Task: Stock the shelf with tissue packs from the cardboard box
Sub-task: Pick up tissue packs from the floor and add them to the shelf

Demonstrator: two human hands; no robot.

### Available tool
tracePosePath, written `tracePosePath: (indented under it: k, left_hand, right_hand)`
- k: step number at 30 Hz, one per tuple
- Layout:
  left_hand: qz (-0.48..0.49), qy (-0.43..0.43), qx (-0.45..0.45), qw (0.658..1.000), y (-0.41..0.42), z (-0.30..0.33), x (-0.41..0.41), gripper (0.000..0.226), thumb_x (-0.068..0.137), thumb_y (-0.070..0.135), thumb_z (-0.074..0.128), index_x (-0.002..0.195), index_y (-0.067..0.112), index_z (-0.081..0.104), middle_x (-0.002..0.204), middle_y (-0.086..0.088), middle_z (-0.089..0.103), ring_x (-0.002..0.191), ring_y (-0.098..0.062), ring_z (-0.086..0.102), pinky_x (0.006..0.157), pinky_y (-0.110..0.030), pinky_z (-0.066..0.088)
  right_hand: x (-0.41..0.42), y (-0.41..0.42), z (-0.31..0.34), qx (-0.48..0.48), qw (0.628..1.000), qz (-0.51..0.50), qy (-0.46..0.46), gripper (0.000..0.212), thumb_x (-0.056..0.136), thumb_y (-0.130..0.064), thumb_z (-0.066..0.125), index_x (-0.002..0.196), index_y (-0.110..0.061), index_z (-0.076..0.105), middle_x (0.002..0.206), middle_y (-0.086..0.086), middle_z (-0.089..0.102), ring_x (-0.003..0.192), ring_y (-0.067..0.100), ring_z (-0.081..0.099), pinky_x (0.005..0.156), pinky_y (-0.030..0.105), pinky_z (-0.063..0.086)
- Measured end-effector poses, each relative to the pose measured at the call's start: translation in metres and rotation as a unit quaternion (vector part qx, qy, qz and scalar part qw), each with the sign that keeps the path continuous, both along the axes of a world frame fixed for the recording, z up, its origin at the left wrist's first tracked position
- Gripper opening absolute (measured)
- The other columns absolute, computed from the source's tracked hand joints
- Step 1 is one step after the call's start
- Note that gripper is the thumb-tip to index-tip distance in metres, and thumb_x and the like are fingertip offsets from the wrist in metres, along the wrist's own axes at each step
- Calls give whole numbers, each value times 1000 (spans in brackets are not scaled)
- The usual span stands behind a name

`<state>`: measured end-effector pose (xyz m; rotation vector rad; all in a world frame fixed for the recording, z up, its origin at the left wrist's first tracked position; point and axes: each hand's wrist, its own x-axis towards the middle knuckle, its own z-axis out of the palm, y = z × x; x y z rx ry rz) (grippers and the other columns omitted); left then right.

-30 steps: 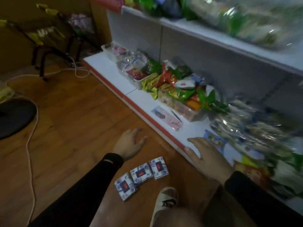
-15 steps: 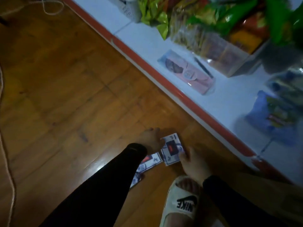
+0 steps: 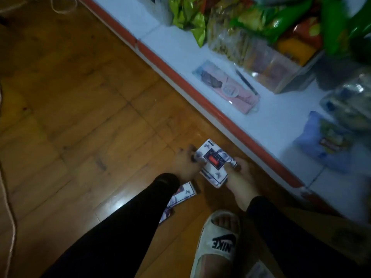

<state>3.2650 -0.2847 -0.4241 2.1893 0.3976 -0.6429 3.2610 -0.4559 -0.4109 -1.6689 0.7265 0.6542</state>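
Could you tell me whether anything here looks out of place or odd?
Yes: white-and-blue patterned tissue packs lie on the bare wooden floor, partly under the left sleeve, not on the white shelf. Both hands, left hand and right hand, grip another pack.

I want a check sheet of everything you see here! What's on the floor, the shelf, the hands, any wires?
Surface: wooden floor, glossy, next to a low white shelf with a red front edge.
Job's things: one tissue pack held between both hands just above the floor; more tissue packs lie on the floor, partly hidden by the left sleeve. No cardboard box seen.
Clutter: pink flat packet, clear bin of snacks, green snack bags and a blue bag on the shelf.
Hands: left hand and right hand both grip the pack.
Cables: pale cord along the left edge.
Surroundings: white Nike slipper on a foot.
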Motion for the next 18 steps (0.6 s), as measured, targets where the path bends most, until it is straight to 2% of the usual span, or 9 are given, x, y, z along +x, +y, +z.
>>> tracePosePath:
  k: [2, 4, 6, 8, 10, 11, 13, 15, 18]
  left_hand:
    - [59, -37, -60, 996, 1, 43, 2, 41, 89, 40, 61, 120, 20, 45, 101, -7, 59, 74, -17, 58, 59, -27, 43]
    - [100, -81, -107, 986, 3, 97, 3, 35, 87, 34, 67, 111, 17, 50, 93, -2, 62, 77, -19, 64, 65, -35, 54]
    - [109, -127, -134, 977, 4, 155, 1, 29, 83, 34, 71, 100, 21, 51, 92, -5, 64, 77, -22, 65, 74, -46, 57]
    - [90, -177, -145, 969, 1, 216, -6, 32, 82, 40, 71, 101, 23, 52, 91, -8, 64, 72, -23, 64, 72, -50, 56]
    - [45, -247, -101, 963, -8, 276, -18, 35, 84, 49, 65, 108, 27, 52, 91, -4, 61, 76, -24, 61, 64, -43, 52]
    - [15, -293, -61, 954, -14, 306, -25, 37, 86, 50, 62, 113, 28, 52, 95, -1, 58, 80, -21, 59, 62, -32, 46]
    - [-55, -382, 15, 922, -28, 366, -43, 41, 91, 48, 57, 125, 26, 51, 112, 2, 53, 97, -12, 53, 75, -24, 42]
    - [-139, -445, 57, 883, -45, 421, -62, 49, 90, 44, 60, 134, 24, 50, 129, 4, 48, 113, -10, 47, 90, -21, 39]
    - [-284, -513, 115, 802, -77, 486, -86, 63, 83, 44, 66, 140, 25, 47, 141, 0, 45, 129, -15, 38, 106, -28, 33]
  right_hand:
    - [4, -2, 36, 25, 998, -9, -54, 30, 85, -32, 63, 113, -40, 55, 115, 3, 68, 102, 22, 67, 93, 48, 54]
    - [7, -4, 85, 49, 993, -18, -104, 28, 81, -34, 67, 106, -43, 57, 114, 1, 68, 102, 23, 68, 92, 49, 54]
    - [5, -6, 147, 75, 986, -25, -147, 24, 89, -25, 66, 104, -42, 57, 109, 4, 70, 96, 23, 70, 89, 48, 56]
    - [-2, -14, 210, 108, 978, -34, -174, 25, 92, -21, 64, 109, -37, 55, 102, 6, 72, 85, 20, 72, 78, 41, 59]
    - [-15, -25, 272, 140, 967, -35, -211, 26, 93, -17, 62, 113, -30, 53, 87, 6, 72, 68, 17, 69, 66, 34, 57]
    - [-23, -32, 302, 146, 960, -38, -235, 26, 93, -15, 61, 114, -26, 52, 82, 8, 70, 63, 18, 67, 66, 32, 55]
    - [-39, -47, 357, 149, 948, -57, -276, 24, 91, -12, 61, 112, -19, 52, 88, 10, 69, 62, 19, 65, 63, 31, 54]
    - [-55, -65, 405, 160, 934, -84, -308, 19, 89, -11, 61, 105, -18, 53, 91, 11, 68, 66, 21, 63, 56, 27, 52]
    - [-83, -96, 471, 179, 915, -125, -341, 11, 87, -11, 60, 93, -16, 52, 76, 12, 59, 65, 26, 56, 56, 32, 47]
